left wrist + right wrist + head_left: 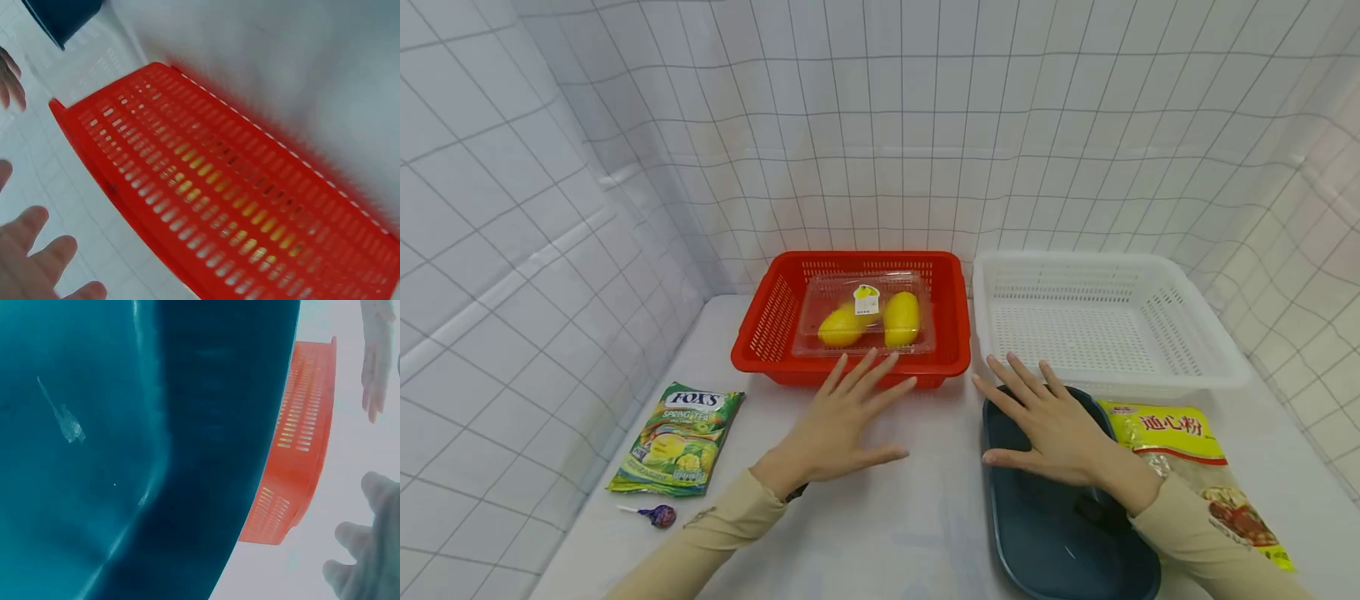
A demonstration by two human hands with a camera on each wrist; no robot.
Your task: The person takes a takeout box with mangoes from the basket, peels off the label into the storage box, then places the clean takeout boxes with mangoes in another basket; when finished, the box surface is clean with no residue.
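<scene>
My left hand (pixel 835 425), fingers spread, hovers in front of the red basket (pixel 752 354) and holds nothing. Inside that basket lies a clear plastic box (pixel 808 321) with yellow mangoes (pixel 901 318) and a label. The left wrist view shows the red basket's slotted side (pixel 206 181) close by, beyond the fingertips (pixel 59 253). Over the dark blue tray (pixel 1045 533) my right hand (pixel 1052 425) is spread too, with nothing in it. The tray's wall (pixel 219 425) fills much of the right wrist view; right fingers (pixel 356 540) show at the edge.
A white basket (pixel 1213 350) stands right of the red one. Beside the tray lies a yellow bag of pasta (pixel 1180 433), partly covered by my right arm. At left are a green FOX'S candy bag (pixel 677 442) and a purple-wrapped lollipop (pixel 661 516). Grid-patterned curtains surround the table.
</scene>
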